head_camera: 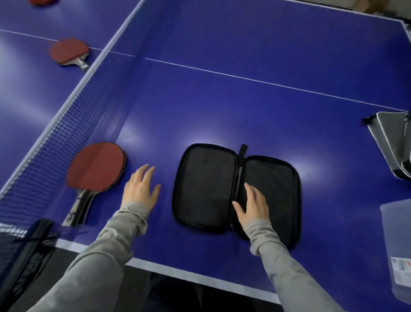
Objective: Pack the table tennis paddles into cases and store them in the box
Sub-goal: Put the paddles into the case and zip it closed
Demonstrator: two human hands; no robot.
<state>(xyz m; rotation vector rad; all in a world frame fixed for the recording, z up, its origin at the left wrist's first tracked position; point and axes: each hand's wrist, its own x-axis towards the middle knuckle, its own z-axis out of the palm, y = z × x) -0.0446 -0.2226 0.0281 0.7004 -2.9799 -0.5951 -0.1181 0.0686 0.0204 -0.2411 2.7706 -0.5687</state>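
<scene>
A black paddle case (206, 187) lies unzipped and spread flat on the blue table, nothing inside it. My right hand (253, 204) rests flat on the case's right half near the hinge, fingers apart. My left hand (141, 189) hovers open over the table between the case and a red paddle (96, 166), which appears stacked on another paddle beside the net. A further red paddle (67, 51) lies beyond the net at the upper left. A clear plastic box (398, 245) stands at the right edge.
The net (66, 115) runs diagonally from the lower left to the top. A grey case (391, 144) lies at the right edge. Part of another red paddle (42, 1) shows at the top left corner. The table's near edge (200, 278) has a white line.
</scene>
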